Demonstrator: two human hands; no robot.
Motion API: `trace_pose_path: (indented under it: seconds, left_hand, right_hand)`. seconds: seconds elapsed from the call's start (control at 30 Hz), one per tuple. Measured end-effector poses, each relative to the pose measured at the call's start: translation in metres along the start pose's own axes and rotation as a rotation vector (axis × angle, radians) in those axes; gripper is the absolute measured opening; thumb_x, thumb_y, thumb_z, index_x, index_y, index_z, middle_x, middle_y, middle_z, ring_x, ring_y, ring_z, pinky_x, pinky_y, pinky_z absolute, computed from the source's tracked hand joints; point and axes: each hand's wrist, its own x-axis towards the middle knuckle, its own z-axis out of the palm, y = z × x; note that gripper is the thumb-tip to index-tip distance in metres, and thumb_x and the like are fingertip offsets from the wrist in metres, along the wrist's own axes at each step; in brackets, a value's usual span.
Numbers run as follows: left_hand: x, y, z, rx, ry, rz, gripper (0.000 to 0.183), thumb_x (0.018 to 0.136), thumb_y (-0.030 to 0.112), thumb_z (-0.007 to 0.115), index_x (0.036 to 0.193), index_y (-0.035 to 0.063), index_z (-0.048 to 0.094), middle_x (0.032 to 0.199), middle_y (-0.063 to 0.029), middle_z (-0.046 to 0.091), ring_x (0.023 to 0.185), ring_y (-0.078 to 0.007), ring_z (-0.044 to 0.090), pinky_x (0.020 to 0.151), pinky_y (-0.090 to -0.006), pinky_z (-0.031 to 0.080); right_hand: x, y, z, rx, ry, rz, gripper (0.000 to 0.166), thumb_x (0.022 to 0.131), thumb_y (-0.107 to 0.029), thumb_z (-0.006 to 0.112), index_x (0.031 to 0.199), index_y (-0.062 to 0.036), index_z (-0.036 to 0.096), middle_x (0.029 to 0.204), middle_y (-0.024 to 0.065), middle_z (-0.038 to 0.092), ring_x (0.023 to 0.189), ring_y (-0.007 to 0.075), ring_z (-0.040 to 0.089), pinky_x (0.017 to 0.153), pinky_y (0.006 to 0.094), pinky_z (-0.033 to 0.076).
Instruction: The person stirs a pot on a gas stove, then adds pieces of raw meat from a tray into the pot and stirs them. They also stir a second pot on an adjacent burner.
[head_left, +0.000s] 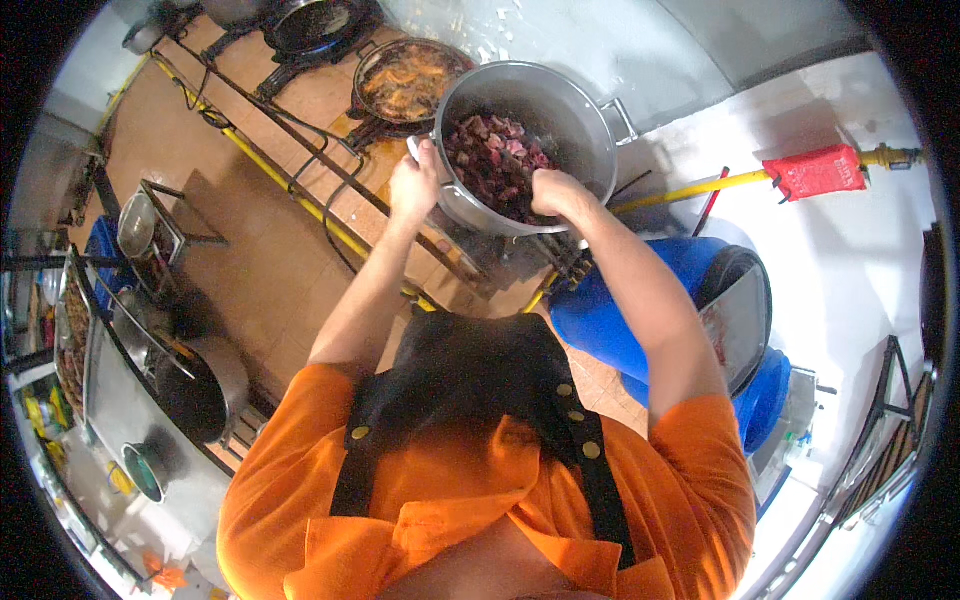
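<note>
A large metal pot (581, 120) stands in front of me over a burner, with pieces of dark reddish meat (499, 157) inside. My left hand (415, 180) grips the pot's left side handle. My right hand (555, 193) is closed over the near inner side of the pot, at the meat. Whether its fingers hold a utensil or meat is hidden. The pot's far side handle (619, 121) shows at the right. Left of the pot, a round pan (409, 79) holds browned food in bubbling oil.
A dark pan (315, 22) sits at the upper left. A yellow gas pipe (277, 174) and black hoses run along the stove frame. Blue plastic barrels (637, 300) stand at the right, one bearing a tray (739, 322). At the left are a metal table (142, 412) and a big pot (225, 382).
</note>
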Motion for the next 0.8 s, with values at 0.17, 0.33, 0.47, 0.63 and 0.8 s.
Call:
trace_pose_path:
  seconds: [0.17, 0.33, 0.47, 0.63, 0.8]
  left_hand:
    - [0.009, -0.016, 0.011, -0.126, 0.088, 0.082, 0.066, 0.098, 0.052, 0.046, 0.091, -0.0125, 0.061, 0.082, -0.032, 0.064, 0.087, -0.0444, 0.065, 0.077, -0.0465, 0.049]
    - [0.015, -0.001, 0.025, -0.312, 0.205, -0.082, 0.057, 0.096, 0.042, 0.05, 0.085, -0.013, 0.06, 0.087, -0.036, 0.063, 0.09, -0.0489, 0.063, 0.081, -0.0509, 0.048]
    - [0.007, 0.005, 0.032, -0.316, 0.285, -0.069, 0.05, 0.097, 0.038, 0.052, 0.078, -0.0087, 0.055, 0.08, -0.0316, 0.06, 0.08, -0.0477, 0.06, 0.076, -0.0525, 0.046]
    - [0.009, -0.004, 0.034, -0.242, 0.33, -0.04, 0.047, 0.098, 0.034, 0.052, 0.076, -0.0073, 0.054, 0.08, -0.0304, 0.059, 0.078, -0.0461, 0.058, 0.075, -0.0518, 0.045]
    - [0.01, -0.004, 0.034, -0.201, 0.395, 0.028, 0.049, 0.101, 0.036, 0.049, 0.075, -0.0057, 0.052, 0.068, -0.0224, 0.057, 0.063, -0.0329, 0.057, 0.062, -0.0452, 0.045]
  right_hand:
    - [-0.028, 0.028, -0.065, -0.124, 0.079, 0.154, 0.023, 0.084, -0.01, 0.056, 0.097, 0.0021, 0.07, 0.101, 0.0264, 0.068, 0.096, 0.0401, 0.068, 0.081, 0.0497, 0.054]
    - [-0.03, 0.035, -0.091, -0.266, 0.095, 0.184, 0.025, 0.087, -0.013, 0.054, 0.101, -0.002, 0.072, 0.103, 0.0223, 0.07, 0.096, 0.0387, 0.069, 0.083, 0.0507, 0.054]
    - [0.035, 0.044, -0.054, -0.379, 0.105, 0.134, 0.028, 0.089, -0.014, 0.049, 0.1, -0.0049, 0.074, 0.103, 0.0213, 0.07, 0.096, 0.0375, 0.069, 0.083, 0.0505, 0.055]
    - [0.083, 0.061, -0.037, -0.437, 0.072, 0.094, 0.031, 0.091, -0.016, 0.045, 0.099, -0.0055, 0.073, 0.104, 0.02, 0.071, 0.097, 0.0368, 0.069, 0.084, 0.0503, 0.055]
    - [0.055, 0.104, -0.027, -0.229, -0.095, 0.123, 0.029, 0.09, -0.018, 0.049, 0.101, -0.0014, 0.071, 0.106, 0.024, 0.068, 0.099, 0.0387, 0.068, 0.082, 0.0488, 0.055]
